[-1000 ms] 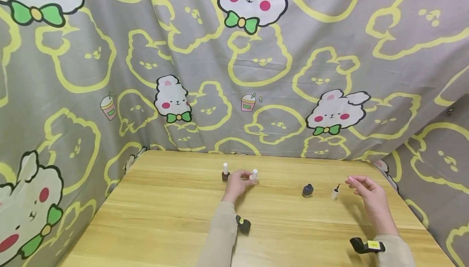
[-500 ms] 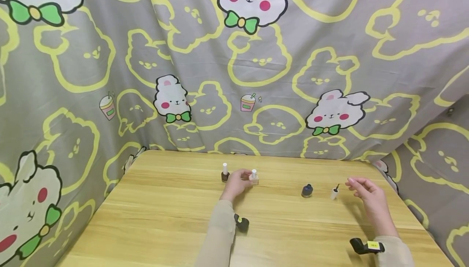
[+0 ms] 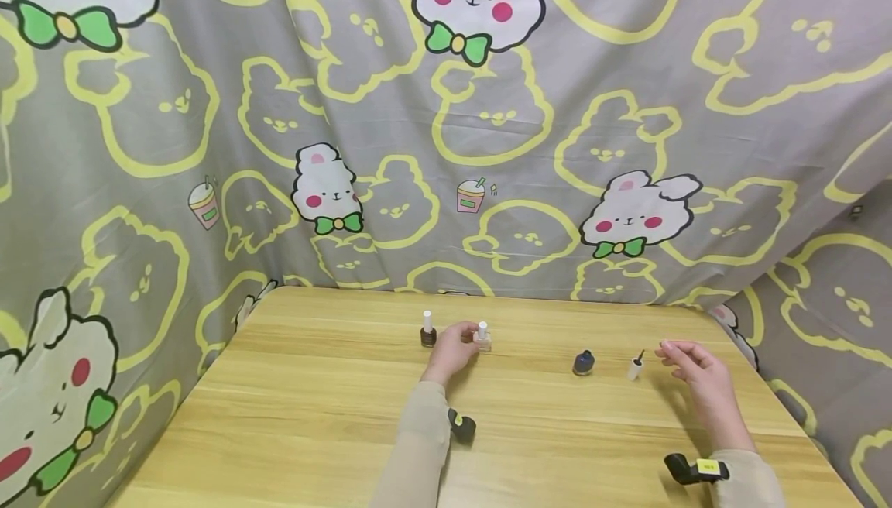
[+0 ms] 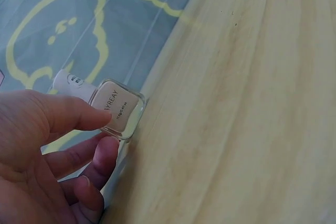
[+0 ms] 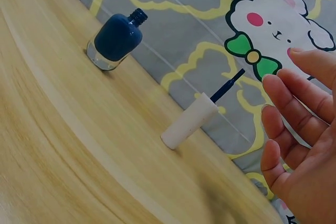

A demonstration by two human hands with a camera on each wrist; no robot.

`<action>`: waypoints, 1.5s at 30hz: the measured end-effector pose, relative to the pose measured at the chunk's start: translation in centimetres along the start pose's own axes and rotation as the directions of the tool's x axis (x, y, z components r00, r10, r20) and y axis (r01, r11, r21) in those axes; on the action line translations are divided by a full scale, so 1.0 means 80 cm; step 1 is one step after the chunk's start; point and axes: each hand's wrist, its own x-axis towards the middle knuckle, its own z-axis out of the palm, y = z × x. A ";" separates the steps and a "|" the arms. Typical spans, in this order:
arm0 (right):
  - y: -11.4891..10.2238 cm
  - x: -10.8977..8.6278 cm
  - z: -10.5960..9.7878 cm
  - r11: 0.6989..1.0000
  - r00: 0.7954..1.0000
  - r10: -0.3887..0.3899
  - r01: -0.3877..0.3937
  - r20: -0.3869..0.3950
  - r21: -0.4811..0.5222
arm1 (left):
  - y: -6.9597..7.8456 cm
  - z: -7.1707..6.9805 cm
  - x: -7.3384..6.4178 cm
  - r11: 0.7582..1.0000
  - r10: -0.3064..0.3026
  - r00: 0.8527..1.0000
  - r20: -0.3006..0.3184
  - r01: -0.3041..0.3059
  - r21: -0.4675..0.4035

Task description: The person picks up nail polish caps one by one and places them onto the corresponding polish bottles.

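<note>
A nail polish bottle (image 4: 126, 109) with pale beige polish and a white cap stands at the table's back. My left hand (image 3: 453, 349) pinches it, thumb across its front label and fingers behind. Over to the right, an uncapped nail polish bottle (image 5: 118, 40) of dark blue polish stands upright with its threaded neck bare. Its white brush cap (image 5: 189, 121) stands on end beside it, dark brush pointing up. My right hand (image 5: 304, 114) hovers just right of the brush, fingers loosely bent and holding nothing.
Left of my left hand, a dark nail polish bottle (image 3: 428, 335) with a white cap stands upright. Behind the wooden table (image 3: 313, 392) hangs a grey curtain (image 3: 390, 128) with rabbit prints. Both wrists carry black camera mounts.
My right hand has sunk very slightly beside the brush cap. The left hand keeps its pinch on the beige bottle, and the bottles stand as before.
</note>
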 end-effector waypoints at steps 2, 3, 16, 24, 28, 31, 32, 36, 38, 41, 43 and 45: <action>0.002 0.000 0.000 1.000 1.000 0.006 -0.006 0.002 -0.005 | 0.000 0.000 0.000 1.000 -0.010 1.000 0.000 0.010 -0.014; 0.003 0.000 0.000 1.000 1.000 0.008 -0.008 0.002 -0.010 | 0.000 0.000 0.000 1.000 -0.017 1.000 -0.002 0.017 -0.020; 0.016 0.002 0.000 0.999 1.000 0.016 -0.015 -0.026 0.052 | 0.003 0.003 -0.006 0.985 -0.082 0.995 -0.060 0.072 -0.156; 0.026 0.002 0.002 1.000 1.000 0.005 -0.005 -0.022 0.031 | 0.012 0.002 -0.015 0.976 -0.115 0.990 -0.084 0.097 -0.195; 0.032 0.002 0.000 1.000 0.999 -0.013 0.013 0.039 0.012 | 0.015 0.003 -0.018 0.974 -0.114 0.988 -0.101 0.092 -0.205; 0.035 0.001 -0.002 0.998 0.997 -0.013 0.018 0.080 -0.065 | 0.016 0.004 -0.020 0.974 -0.121 0.986 -0.116 0.095 -0.207; 0.036 0.001 -0.002 0.994 0.996 -0.012 0.021 0.090 -0.106 | 0.017 0.004 -0.020 0.974 -0.124 0.985 -0.120 0.098 -0.205; 0.040 0.001 -0.003 0.971 0.993 0.007 0.022 0.120 -0.236 | 0.020 0.004 -0.023 0.977 -0.133 0.981 -0.140 0.106 -0.188; 0.041 0.002 -0.003 0.962 0.991 0.017 0.020 0.133 -0.271 | 0.021 0.004 -0.024 0.979 -0.136 0.979 -0.151 0.109 -0.173; 0.042 0.003 -0.002 0.953 0.987 0.040 0.008 0.154 -0.303 | 0.021 0.004 -0.025 0.982 -0.137 0.977 -0.163 0.113 -0.151; 0.043 0.004 -0.002 0.949 0.985 0.054 0.000 0.161 -0.316 | 0.020 0.004 -0.026 0.984 -0.132 0.979 -0.155 0.110 -0.143; 0.043 0.004 -0.002 0.948 0.984 0.060 -0.003 0.168 -0.317 | 0.019 0.005 -0.026 0.982 -0.127 0.982 -0.138 0.106 -0.153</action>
